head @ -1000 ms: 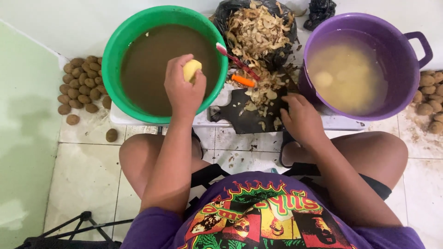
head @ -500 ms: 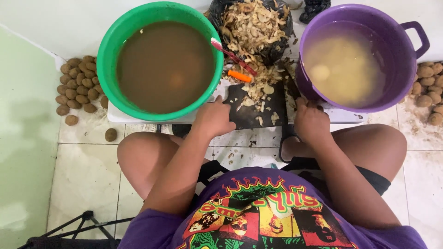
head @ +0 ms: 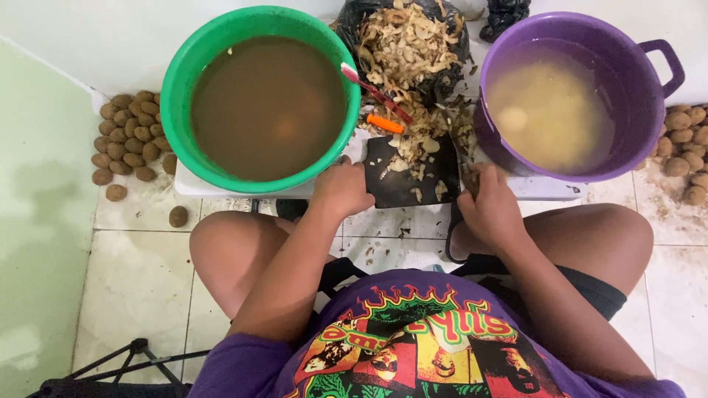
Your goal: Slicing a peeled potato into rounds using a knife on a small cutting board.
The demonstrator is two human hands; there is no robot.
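Left hand (head: 343, 188) curled on near-left edge of small black flat cutting board (head: 411, 171), fingers bent over the rim, gripping it. Right hand (head: 493, 206) at board's right edge, fingers folded in, touching scraps there; can't tell if pinching anything. Board sits on white low plastic stand (head: 546, 193), between the two tubs, strewn w/ pale peel bits. Board prob. stiff, light, likely wet and slick from peel juice; best held by both side edges, kept level or scraps slide off.

Just beyond board: small orange-handled peeler (head: 386, 124) and red-and-white toothbrush (head: 372, 90) leaning on tub rim. Behind those, black plastic bag heaped w/ brown potato peelings (head: 409, 44). Left: big green round plastic basin (head: 177, 110) full of muddy brown water. Right: purple plastic bucket w/ side handle (head: 660, 59), cloudy water, peeled pale potatoes under surface. On tiled floor (head: 133, 280): pile of small unpeeled brown potatoes (head: 127, 136) far left, another pile (head: 686, 151) far right.
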